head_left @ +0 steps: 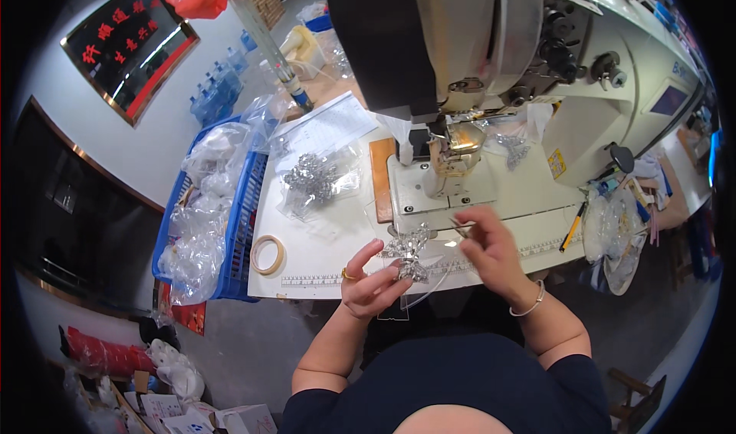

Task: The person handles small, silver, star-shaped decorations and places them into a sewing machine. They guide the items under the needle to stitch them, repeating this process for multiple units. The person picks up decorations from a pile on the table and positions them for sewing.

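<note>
My left hand, with a ring on one finger, grips a shiny silver trim piece with a ragged, bow-like outline. It is held in front of the sewing machine, over the table's near edge. A clear strip hangs below it. To its right, my right hand is closed on a small slim metal tool; whether it is snips or tweezers I cannot tell. The tool's tip is apart from the trim piece. A pile of similar silver pieces lies on clear plastic at left.
A blue basket of clear bags stands at the table's left edge, near a tape roll. A printed ruler strip runs along the front. Papers lie behind the pile. A yellow marker and plastic bags sit at right.
</note>
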### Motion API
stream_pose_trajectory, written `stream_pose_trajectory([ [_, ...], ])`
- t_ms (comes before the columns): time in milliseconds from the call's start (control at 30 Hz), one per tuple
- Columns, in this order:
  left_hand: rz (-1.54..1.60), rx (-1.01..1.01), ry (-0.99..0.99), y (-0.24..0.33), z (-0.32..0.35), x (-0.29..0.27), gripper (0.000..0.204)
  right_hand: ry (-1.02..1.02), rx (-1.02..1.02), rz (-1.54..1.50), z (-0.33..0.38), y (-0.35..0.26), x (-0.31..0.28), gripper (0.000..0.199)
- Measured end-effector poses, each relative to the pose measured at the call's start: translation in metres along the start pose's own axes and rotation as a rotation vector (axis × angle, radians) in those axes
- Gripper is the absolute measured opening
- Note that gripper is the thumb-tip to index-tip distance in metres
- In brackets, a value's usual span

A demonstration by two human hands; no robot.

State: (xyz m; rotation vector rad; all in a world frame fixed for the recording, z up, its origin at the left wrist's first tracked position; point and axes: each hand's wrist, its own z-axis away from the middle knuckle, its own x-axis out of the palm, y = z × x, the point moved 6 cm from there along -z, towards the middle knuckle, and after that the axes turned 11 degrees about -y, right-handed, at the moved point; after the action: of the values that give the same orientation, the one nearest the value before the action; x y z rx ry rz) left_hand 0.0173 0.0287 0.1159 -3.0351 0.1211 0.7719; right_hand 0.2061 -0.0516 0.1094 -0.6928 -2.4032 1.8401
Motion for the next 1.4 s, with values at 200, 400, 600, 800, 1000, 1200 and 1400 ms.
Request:
stream_pose_trajectory([
  [200, 0.060, 0.053, -0.127, 0.008, 0.004, 0.015, 0.038, -0.054, 0.063, -0.116, -0.005, 0.003, 0.028, 0.041],
  [400, 0.354, -0.374, -0.125, -0.009, 0.014, 0.026, 0.052, -0.041, -0.272, 0.128, -0.004, -0.008, 0.028, 0.021],
  [600, 0.346, -0.287, -0.310, -0.001, 0.002, 0.033, 0.055, -0.064, -0.360, 0.265, 0.001, -0.006, 0.024, 0.023],
  [800, 0.299, -0.221, -0.166, 0.002, 0.011, 0.027, 0.023, -0.045, -0.077, 0.070, 0.000, 0.003, 0.008, 0.030],
  [1000, 0.465, -0.237, -0.157, -0.002, 0.003, 0.020, 0.018, -0.237, -0.327, 0.568, 0.000, -0.022, 0.003, 0.029],
  [1200, 0.530, -0.276, -0.109, -0.003, 0.005, 0.020, 0.014, -0.223, -0.473, 0.668, 0.002, -0.027, 0.008, 0.024],
  [1400, 0.529, -0.273, -0.103, -0.002, 0.006, 0.022, 0.015, -0.235, -0.514, 0.692, 0.004, -0.025, 0.016, 0.029],
])
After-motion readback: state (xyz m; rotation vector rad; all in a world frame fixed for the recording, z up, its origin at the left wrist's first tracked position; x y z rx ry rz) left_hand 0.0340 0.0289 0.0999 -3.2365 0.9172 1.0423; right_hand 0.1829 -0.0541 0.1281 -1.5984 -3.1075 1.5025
